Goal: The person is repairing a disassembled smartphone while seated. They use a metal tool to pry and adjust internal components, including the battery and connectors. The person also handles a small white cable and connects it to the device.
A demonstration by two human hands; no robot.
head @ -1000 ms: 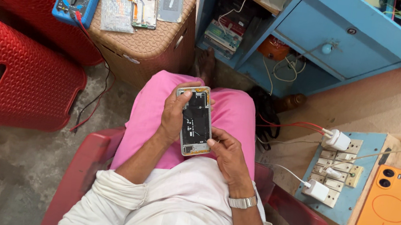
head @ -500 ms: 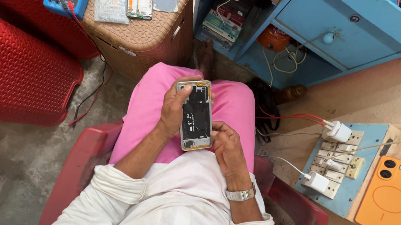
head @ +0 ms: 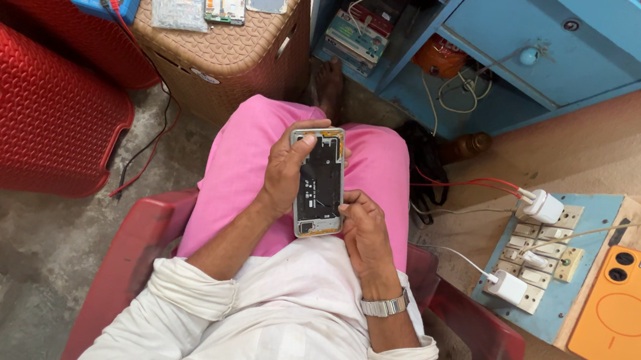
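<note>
Head camera looks down at a person sitting on a red chair (head: 138, 240). An opened phone (head: 320, 182) with its back cover off rests over the lap, on the pink cloth. The left hand (head: 286, 170) wraps around the phone's left side and holds it firm. The right hand (head: 361, 229) holds the bottom right corner, its fingers curled on the edge. It looks like the phone's insides are being checked. Working on those small parts would call for steady hands and a gentle touch.

white rolled-up sleeves | pink trousers | silver wristwatch (head: 384, 306), right wrist
</note>
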